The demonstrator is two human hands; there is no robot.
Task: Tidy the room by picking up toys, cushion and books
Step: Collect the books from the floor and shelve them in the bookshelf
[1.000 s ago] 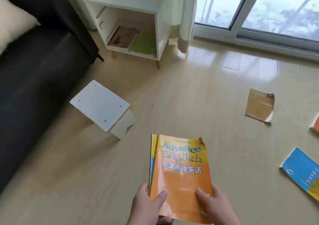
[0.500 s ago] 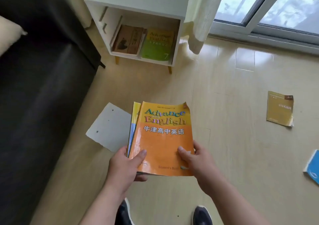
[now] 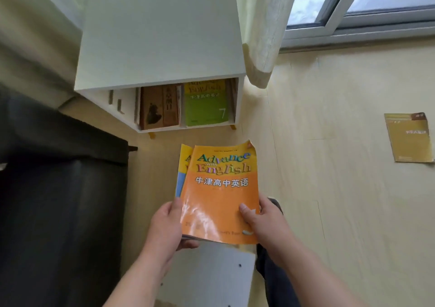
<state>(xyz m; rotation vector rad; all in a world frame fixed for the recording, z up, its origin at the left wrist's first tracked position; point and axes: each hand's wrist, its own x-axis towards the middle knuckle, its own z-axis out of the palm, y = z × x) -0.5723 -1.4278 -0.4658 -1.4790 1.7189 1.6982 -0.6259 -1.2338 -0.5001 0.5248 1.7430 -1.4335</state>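
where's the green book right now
Head view, upper centre: the green book sits inside the white cabinet, on the right of its compartment, beside the brown book.

The person has stepped up to the white cabinet (image 3: 160, 47). The carried books (image 3: 221, 193) now hang just before its opening, with the white board (image 3: 211, 273) beneath them.

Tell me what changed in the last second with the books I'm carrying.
You carried the orange Advance with English textbook and the yellow-blue book beneath it forward to the white open-front wooden cabinet; the flat white board on the floor now lies under them. Left hand and right hand kept their grip. The brown book and green book inside stayed put.
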